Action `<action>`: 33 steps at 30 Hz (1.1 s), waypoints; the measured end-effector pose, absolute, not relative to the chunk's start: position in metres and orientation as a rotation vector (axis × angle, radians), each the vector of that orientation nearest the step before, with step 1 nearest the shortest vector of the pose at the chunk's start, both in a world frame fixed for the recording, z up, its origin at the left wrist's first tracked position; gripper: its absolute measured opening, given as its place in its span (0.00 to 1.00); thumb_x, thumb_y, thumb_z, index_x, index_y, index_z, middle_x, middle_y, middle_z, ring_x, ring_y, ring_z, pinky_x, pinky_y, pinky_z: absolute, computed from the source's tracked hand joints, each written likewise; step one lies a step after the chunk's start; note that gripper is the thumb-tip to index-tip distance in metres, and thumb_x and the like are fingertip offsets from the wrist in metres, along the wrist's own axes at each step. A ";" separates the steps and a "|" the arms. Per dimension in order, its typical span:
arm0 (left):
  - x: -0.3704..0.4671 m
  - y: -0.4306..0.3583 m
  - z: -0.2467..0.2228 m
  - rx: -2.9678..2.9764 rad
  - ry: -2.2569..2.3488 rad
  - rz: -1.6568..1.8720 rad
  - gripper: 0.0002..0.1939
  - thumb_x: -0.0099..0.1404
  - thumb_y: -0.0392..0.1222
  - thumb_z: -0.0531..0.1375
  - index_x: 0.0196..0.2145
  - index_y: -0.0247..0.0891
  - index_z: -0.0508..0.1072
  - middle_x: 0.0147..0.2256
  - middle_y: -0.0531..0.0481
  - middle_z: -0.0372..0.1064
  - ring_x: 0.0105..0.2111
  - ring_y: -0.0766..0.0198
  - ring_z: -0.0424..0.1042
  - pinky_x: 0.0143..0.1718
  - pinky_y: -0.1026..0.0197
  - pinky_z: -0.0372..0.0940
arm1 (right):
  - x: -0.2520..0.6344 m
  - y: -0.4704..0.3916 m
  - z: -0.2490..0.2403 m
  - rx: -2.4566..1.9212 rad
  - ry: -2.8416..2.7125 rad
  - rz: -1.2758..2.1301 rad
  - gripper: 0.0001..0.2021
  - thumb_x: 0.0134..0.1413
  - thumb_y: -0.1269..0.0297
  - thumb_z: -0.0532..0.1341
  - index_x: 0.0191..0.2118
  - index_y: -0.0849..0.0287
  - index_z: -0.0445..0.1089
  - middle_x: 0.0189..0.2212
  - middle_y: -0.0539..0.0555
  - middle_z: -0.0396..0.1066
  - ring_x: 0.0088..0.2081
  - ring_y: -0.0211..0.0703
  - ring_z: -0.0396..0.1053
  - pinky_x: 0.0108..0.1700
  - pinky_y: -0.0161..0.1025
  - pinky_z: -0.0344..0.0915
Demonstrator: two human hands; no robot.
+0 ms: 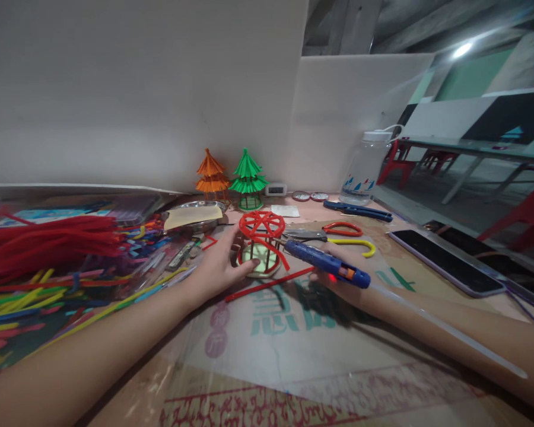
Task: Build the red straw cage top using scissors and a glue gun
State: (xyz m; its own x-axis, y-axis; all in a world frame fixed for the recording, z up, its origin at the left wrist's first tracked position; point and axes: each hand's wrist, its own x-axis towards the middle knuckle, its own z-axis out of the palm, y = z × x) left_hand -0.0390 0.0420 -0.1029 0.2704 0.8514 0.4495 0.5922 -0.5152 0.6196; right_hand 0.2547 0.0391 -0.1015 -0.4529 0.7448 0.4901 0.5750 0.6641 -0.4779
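My left hand (225,265) grips the base of a small pavilion model (267,249), thumb resting on its pale green floor. Its top is a red pipe-cleaner ring with spokes, carried on thin dark posts. From the right, my right hand (333,284) is closed round a blue glue gun (327,261), whose tip points at the model's upper posts. A clear glue stick (449,335) sticks out of the gun's rear over my forearm. A loose red pipe cleaner (267,284) lies in front of the model and runs up to my right hand.
Behind stand an orange pagoda model (209,175) and a green pagoda model (248,181). Scissors (342,228), a blue cutter (358,210), a phone (447,261) and a water bottle (365,169) sit to the right. Red pipe-cleaner bundles (48,243) fill the left side.
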 end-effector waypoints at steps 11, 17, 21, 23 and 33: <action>-0.040 0.042 -0.104 2.200 1.321 1.086 0.36 0.61 0.47 0.64 0.64 0.37 0.56 0.50 0.42 0.70 0.45 0.54 0.73 0.50 0.50 0.69 | 0.254 0.037 -0.097 -0.975 -2.194 0.332 0.09 0.54 0.55 0.65 0.33 0.55 0.70 0.27 0.49 0.73 0.27 0.41 0.69 0.29 0.36 0.64; -0.039 0.043 -0.103 2.190 1.317 1.093 0.36 0.61 0.47 0.64 0.63 0.37 0.57 0.50 0.41 0.70 0.46 0.53 0.73 0.51 0.49 0.69 | 0.255 0.037 -0.098 -0.972 -2.193 0.312 0.10 0.54 0.54 0.64 0.32 0.55 0.68 0.26 0.48 0.71 0.26 0.40 0.67 0.29 0.36 0.63; -0.041 0.043 -0.104 2.207 1.321 1.088 0.37 0.61 0.48 0.64 0.64 0.37 0.56 0.50 0.41 0.71 0.46 0.53 0.73 0.50 0.48 0.69 | 0.255 0.038 -0.098 -0.953 -2.222 0.336 0.10 0.56 0.54 0.63 0.34 0.55 0.69 0.30 0.50 0.73 0.29 0.41 0.69 0.30 0.37 0.65; -0.042 0.043 -0.105 2.228 1.311 1.094 0.36 0.61 0.47 0.64 0.63 0.38 0.57 0.50 0.42 0.71 0.46 0.53 0.73 0.51 0.48 0.69 | 0.256 0.040 -0.099 -0.954 -2.234 0.343 0.10 0.56 0.54 0.64 0.35 0.55 0.70 0.30 0.50 0.74 0.29 0.42 0.70 0.30 0.37 0.65; -0.039 0.044 -0.103 2.199 1.281 1.115 0.33 0.63 0.44 0.62 0.63 0.38 0.57 0.57 0.40 0.67 0.51 0.53 0.72 0.54 0.50 0.67 | 0.256 0.043 -0.085 -0.847 -1.791 0.642 0.14 0.59 0.47 0.61 0.40 0.52 0.67 0.35 0.52 0.77 0.32 0.44 0.75 0.37 0.42 0.72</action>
State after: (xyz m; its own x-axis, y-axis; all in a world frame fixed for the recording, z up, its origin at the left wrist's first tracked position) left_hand -0.0385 0.0444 -0.1032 0.2771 0.8485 0.4509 0.5630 -0.5236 0.6394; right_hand 0.2558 0.0432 -0.0847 -0.2436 0.7898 0.5630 0.2524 0.6121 -0.7494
